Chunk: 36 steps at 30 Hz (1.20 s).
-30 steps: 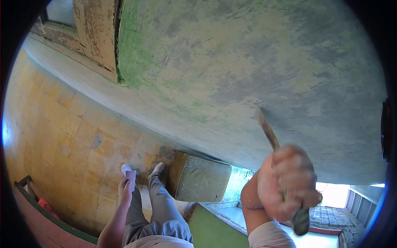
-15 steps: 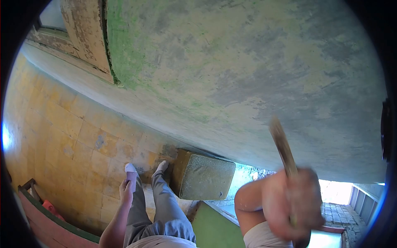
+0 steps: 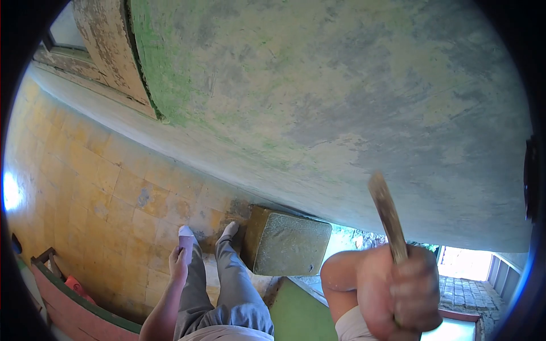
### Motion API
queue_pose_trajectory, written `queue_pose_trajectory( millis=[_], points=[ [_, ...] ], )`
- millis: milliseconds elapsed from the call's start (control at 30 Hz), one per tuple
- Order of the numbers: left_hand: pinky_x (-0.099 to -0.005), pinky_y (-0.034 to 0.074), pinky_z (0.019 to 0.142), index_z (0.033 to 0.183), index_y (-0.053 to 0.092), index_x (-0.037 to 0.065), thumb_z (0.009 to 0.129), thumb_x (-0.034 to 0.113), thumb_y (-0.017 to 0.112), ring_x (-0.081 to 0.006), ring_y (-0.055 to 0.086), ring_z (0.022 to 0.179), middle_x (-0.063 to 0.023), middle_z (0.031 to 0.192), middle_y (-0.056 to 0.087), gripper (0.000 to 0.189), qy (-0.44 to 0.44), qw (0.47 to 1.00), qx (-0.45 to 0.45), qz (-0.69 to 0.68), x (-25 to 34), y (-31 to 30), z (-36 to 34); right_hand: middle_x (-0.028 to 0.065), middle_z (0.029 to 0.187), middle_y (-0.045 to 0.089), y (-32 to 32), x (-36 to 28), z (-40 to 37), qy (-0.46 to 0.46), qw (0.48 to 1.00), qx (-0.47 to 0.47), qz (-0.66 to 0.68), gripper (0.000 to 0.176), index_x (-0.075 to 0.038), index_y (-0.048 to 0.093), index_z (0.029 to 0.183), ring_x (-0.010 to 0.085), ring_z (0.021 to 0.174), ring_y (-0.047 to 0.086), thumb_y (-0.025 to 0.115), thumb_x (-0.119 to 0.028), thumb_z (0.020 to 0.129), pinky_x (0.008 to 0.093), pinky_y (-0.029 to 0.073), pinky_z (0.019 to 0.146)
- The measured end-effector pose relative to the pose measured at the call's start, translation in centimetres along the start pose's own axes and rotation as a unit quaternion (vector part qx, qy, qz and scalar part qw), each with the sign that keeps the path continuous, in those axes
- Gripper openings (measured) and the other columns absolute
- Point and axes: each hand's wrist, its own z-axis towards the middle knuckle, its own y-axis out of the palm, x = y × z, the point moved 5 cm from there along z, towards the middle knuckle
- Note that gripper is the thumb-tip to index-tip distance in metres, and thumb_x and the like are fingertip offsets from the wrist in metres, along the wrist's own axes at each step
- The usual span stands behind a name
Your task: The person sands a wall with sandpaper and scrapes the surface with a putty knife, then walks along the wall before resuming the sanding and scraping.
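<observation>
My right hand (image 3: 401, 292) is closed in a fist around a wooden stick (image 3: 387, 210) with a worn, brownish surface. Its blunt end points up and slightly left, overlapping the patchy grey-green wall (image 3: 318, 102); the lower end is hidden in and behind my fist. Down by my legs, my left hand (image 3: 178, 265) grips a flat, pinkish piece (image 3: 186, 245), thumb lying along it.
A worn brown box-like block (image 3: 291, 244) stands against the wall's foot, near my feet on yellow floor tiles (image 3: 114, 187). A green panel (image 3: 298, 312) lies between my legs and right arm. At lower left is a pink, green-edged piece of furniture (image 3: 74, 298); a peeling wooden frame (image 3: 111, 48) fills the upper left.
The upper end of the stick has dropped slightly in view, and my right fist shows less blur. My left hand keeps its hold; the whole view has shifted a little.
</observation>
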Motion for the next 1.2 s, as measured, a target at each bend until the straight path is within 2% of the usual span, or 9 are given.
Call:
queue_pose_trajectory(
  millis=[200,300,367,533,633,800,1000,1067,1200],
  points=[
    [-0.0241,0.039,0.064,0.091,0.059,0.001,0.090,0.013,0.051,-0.0067,0.047,0.071,0.0003,0.077,0.053,0.015,0.005,1.000,0.018,-0.005,0.6,0.4,-0.4,-0.0037,0.053,0.039,-0.6,-0.2,0.3,0.013,0.999,0.027,-0.020,0.030,-0.013,0.042,0.070,0.0090,0.045,0.035,0.052,-0.035,0.088,0.0250,0.029,0.045],
    [-0.0242,0.039,0.063,0.091,0.058,0.001,0.090,0.013,0.051,-0.0066,0.047,0.071,0.0006,0.077,0.053,0.014,0.008,1.000,0.007,-0.002,1.5,0.8,-0.6,-0.0028,0.053,0.041,-0.9,-1.3,0.2,-0.011,0.999,0.028,0.018,0.030,-0.013,0.042,0.072,0.0092,0.045,0.035,0.051,-0.036,0.090,0.0246,0.029,0.045],
    [-0.0240,0.039,0.064,0.090,0.058,0.001,0.090,0.013,0.050,-0.0064,0.047,0.071,0.0008,0.077,0.053,0.014,0.007,1.000,-0.005,-0.008,1.9,1.2,-0.6,-0.0026,0.054,0.041,-1.1,-2.5,0.2,-0.084,0.987,0.064,0.117,0.030,-0.014,0.043,0.073,0.0095,0.045,0.034,0.051,-0.037,0.090,0.0244,0.029,0.045],
    [-0.0237,0.038,0.064,0.090,0.057,0.001,0.090,0.013,0.051,-0.0059,0.046,0.072,0.0013,0.077,0.052,0.013,0.006,1.000,-0.016,-0.001,1.9,1.9,-0.8,-0.0069,0.052,0.037,-0.5,-0.4,0.5,0.011,1.000,0.017,-0.013,0.032,-0.016,0.038,0.063,0.0069,0.043,0.035,0.052,-0.032,0.087,0.0236,0.030,0.044],
    [-0.0240,0.038,0.064,0.090,0.057,0.001,0.090,0.013,0.051,-0.0060,0.046,0.072,0.0015,0.078,0.052,0.013,0.003,1.000,-0.012,-0.006,1.6,2.1,-0.7,-0.0075,0.052,0.037,-1.0,-3.1,0.8,-0.063,0.992,0.065,0.089,0.035,-0.016,0.038,0.064,0.0065,0.043,0.034,0.048,-0.036,0.090,0.0246,0.028,0.043],
    [-0.0243,0.038,0.065,0.090,0.057,0.001,0.090,0.013,0.051,-0.0066,0.046,0.073,0.0015,0.078,0.052,0.013,-0.018,0.999,-0.014,-0.027,1.0,2.3,-1.0,-0.0065,0.051,0.035,-0.2,0.4,0.1,-0.019,1.000,-0.001,-0.011,0.033,-0.015,0.039,0.066,0.0071,0.043,0.034,0.049,-0.036,0.090,0.0234,0.029,0.043],
    [-0.0225,0.039,0.068,0.090,0.059,0.004,0.090,0.013,0.053,-0.0051,0.048,0.074,0.0030,0.079,0.053,0.011,-0.029,0.999,-0.021,-0.011,0.1,1.7,-0.9,-0.0025,0.053,0.039,-1.3,-2.3,0.1,-0.076,0.991,0.046,0.101,0.028,-0.014,0.042,0.076,0.0100,0.045,0.034,0.054,-0.035,0.089,0.0247,0.028,0.043],
    [-0.0243,0.040,0.068,0.097,0.059,0.000,0.090,0.014,0.052,-0.0074,0.049,0.076,0.0001,0.081,0.055,0.017,-0.010,0.999,-0.030,-0.009,0.1,1.6,-0.8,-0.0041,0.054,0.040,-0.8,0.3,-0.1,0.015,1.000,0.005,-0.019,0.028,-0.015,0.041,0.071,0.0088,0.044,0.035,0.051,-0.033,0.089,0.0239,0.030,0.044],
    [-0.0240,0.040,0.068,0.099,0.059,0.000,0.090,0.014,0.052,-0.0072,0.049,0.076,0.0001,0.081,0.055,0.018,-0.008,1.000,-0.011,-0.010,0.5,1.8,-0.8,-0.0033,0.054,0.041,-1.3,-1.7,0.3,-0.051,0.997,0.025,0.053,0.029,-0.015,0.040,0.069,0.0096,0.044,0.035,0.052,-0.033,0.089,0.0254,0.029,0.043]
  ],
)
